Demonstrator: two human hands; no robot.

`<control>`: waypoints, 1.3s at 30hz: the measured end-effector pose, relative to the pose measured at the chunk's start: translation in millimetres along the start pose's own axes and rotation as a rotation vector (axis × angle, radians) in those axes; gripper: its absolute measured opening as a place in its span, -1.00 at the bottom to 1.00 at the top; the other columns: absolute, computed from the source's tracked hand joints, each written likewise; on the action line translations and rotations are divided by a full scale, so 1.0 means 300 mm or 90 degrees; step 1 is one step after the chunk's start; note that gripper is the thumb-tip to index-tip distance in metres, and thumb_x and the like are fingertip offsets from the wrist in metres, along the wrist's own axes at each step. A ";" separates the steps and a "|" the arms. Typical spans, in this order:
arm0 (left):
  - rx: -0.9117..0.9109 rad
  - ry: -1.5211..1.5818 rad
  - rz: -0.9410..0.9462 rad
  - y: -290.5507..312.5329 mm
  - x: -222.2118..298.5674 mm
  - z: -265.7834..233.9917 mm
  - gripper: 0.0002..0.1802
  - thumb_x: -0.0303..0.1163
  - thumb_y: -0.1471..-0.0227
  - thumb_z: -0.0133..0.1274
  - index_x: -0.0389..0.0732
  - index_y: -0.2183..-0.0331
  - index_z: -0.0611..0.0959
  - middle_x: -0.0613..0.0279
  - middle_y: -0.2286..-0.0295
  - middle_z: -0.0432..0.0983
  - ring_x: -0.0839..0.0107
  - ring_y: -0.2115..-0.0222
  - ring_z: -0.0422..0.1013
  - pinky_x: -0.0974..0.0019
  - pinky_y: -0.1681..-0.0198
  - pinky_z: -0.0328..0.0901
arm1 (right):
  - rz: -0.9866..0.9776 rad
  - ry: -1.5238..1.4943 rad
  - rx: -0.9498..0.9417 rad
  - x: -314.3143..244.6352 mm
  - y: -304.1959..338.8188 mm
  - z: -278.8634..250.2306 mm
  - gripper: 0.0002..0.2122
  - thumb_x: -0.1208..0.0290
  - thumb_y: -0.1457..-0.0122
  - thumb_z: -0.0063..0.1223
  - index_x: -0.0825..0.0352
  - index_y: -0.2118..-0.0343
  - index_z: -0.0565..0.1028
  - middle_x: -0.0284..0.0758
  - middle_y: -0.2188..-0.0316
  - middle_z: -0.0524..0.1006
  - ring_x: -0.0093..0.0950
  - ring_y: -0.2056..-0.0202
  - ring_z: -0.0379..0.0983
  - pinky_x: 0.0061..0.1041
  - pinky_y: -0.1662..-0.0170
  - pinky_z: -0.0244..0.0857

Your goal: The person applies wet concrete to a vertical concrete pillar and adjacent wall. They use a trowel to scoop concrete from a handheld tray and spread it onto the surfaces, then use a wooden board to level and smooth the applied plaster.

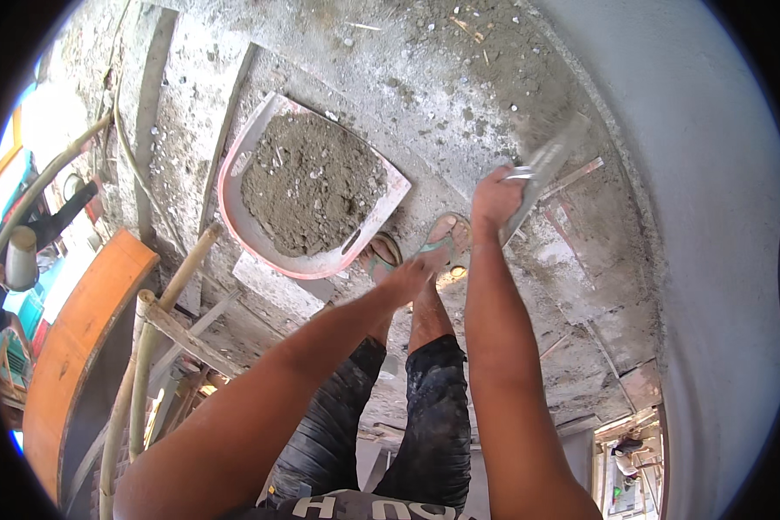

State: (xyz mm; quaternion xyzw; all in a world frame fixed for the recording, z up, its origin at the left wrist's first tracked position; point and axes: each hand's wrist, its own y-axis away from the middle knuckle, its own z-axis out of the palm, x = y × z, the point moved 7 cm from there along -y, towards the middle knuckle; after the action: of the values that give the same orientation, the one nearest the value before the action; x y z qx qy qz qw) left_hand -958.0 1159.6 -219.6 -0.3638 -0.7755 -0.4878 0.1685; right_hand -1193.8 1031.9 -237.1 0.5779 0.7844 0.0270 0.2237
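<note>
My right hand (497, 201) is closed around the handle of a steel plastering trowel (546, 165). The trowel's flat blade, smeared by motion, is out over the rough grey floor near the foot of the wall. My left hand (410, 277) hangs lower, in front of my sandalled feet. Its fingers are blurred, and I make out no tool in it. Ahead and to the left of my feet sits a shallow pinkish plastic tub (234, 227) with one straight edge, heaped with wet grey mortar (312, 184).
A smooth grey plastered wall (719, 173) curves along the right. Mortar crumbs and scraps litter the boards and floor (425, 78). Bamboo poles (186, 269) and a curved orange-brown wooden panel (87, 347) stand on the left. Another person's arm (65, 212) shows at far left.
</note>
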 end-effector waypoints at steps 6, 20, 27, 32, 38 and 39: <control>-0.107 0.225 -0.215 0.745 0.033 -0.125 -0.47 -0.24 0.09 0.21 -0.18 0.06 0.50 0.05 0.02 0.37 0.00 0.05 0.35 0.00 -0.01 0.24 | -0.127 0.026 -0.203 0.013 0.128 0.027 -0.70 0.21 -0.22 -0.12 0.40 0.28 0.47 -0.06 0.53 0.55 -0.07 0.49 0.52 -0.16 0.43 0.38; -0.113 0.097 -0.413 0.880 0.289 -0.411 -0.43 0.17 0.14 0.18 -0.06 0.20 0.64 0.26 0.07 0.42 0.13 -0.05 0.25 -0.11 -0.01 0.18 | -0.279 0.155 -0.073 -0.205 0.044 0.099 -0.64 0.05 -0.20 -0.13 0.29 0.40 0.52 -0.16 0.62 0.55 -0.20 0.60 0.53 -0.17 0.53 0.40; -0.132 0.109 -0.437 0.857 0.320 -0.409 -0.37 0.23 0.13 0.15 -0.09 0.20 0.62 0.22 0.10 0.43 0.11 -0.04 0.25 -0.15 -0.01 0.17 | -0.269 0.308 -0.080 -0.459 -0.429 0.008 -0.51 -0.03 -0.29 -0.33 0.28 0.30 0.57 -0.06 0.41 0.60 -0.03 0.33 0.56 -0.06 0.22 0.42; 0.150 0.130 -0.199 0.511 0.051 -0.489 -0.53 -0.28 0.13 0.17 -0.17 0.11 0.54 -0.02 0.11 0.44 -0.01 0.08 0.36 0.02 0.04 0.26 | -0.319 0.411 -0.201 -0.421 -0.397 -0.048 -0.50 -0.04 -0.30 -0.36 0.26 0.22 0.58 -0.05 0.33 0.60 -0.04 0.23 0.54 -0.06 0.14 0.39; 0.627 -0.368 -0.007 -0.413 -0.446 -1.382 -0.51 -0.60 -0.04 -0.19 -0.15 -0.05 0.42 -0.01 -0.01 0.35 0.10 -0.06 0.29 0.03 -0.17 0.15 | -0.362 0.284 -0.149 -0.617 -0.389 -0.023 -0.51 -0.06 -0.28 -0.31 0.29 0.28 0.56 -0.03 0.41 0.59 -0.04 0.31 0.56 -0.02 0.20 0.41; 0.665 -0.466 0.024 -0.460 -0.518 -1.537 -0.50 -0.50 -0.08 -0.21 -0.12 -0.09 0.38 0.03 -0.03 0.33 0.15 -0.08 0.25 0.00 -0.20 0.07 | -0.383 0.234 -0.168 -0.678 -0.331 0.049 -0.51 -0.07 -0.27 -0.28 0.28 0.25 0.55 0.02 0.42 0.58 -0.01 0.34 0.55 -0.01 0.22 0.41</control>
State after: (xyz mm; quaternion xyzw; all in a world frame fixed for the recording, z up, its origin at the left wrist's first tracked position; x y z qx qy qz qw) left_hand -996.3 656.3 -187.3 -0.3903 -0.9119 0.1138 0.0562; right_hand -1229.7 809.2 -215.0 0.2736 0.9359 0.1639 0.1496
